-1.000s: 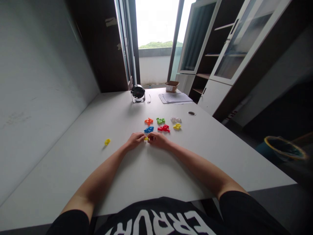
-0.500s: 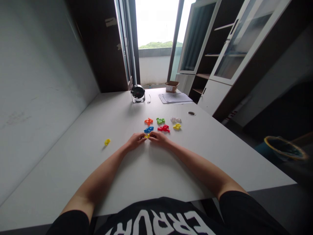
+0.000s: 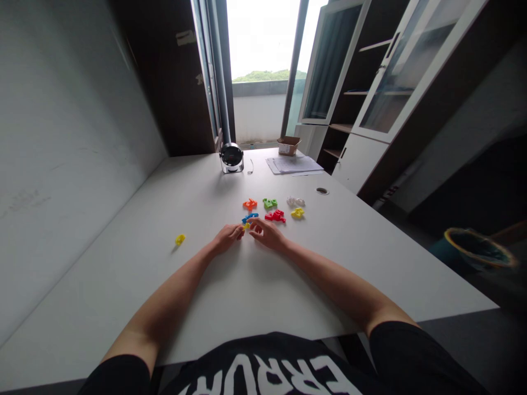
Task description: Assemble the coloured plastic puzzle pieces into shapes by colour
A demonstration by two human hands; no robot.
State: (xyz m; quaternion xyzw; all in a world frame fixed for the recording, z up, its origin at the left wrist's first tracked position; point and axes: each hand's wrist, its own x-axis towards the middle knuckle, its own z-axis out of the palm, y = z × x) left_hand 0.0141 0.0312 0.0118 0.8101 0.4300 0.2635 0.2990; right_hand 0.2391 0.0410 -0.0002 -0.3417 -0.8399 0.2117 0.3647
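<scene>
Yellow plastic piece (image 3: 246, 225) sits between both hands, touching or just beside the blue piece (image 3: 250, 217) on the white bench (image 3: 123, 263); left hand (image 3: 226, 238) loosely curled, right hand (image 3: 267, 234) bent in over it, can't tell if either is pinching. Part this small wants fingertip pads only, wrists low and steady. Forearms angle inward over the bench, elbows wide; red piece (image 3: 275, 216), orange piece (image 3: 249, 204) and green piece (image 3: 270, 203) lie just far of the hands, lone yellow piece (image 3: 180, 239) off left.

Small yellow plastic piece (image 3: 246, 225), seemingly flat
</scene>
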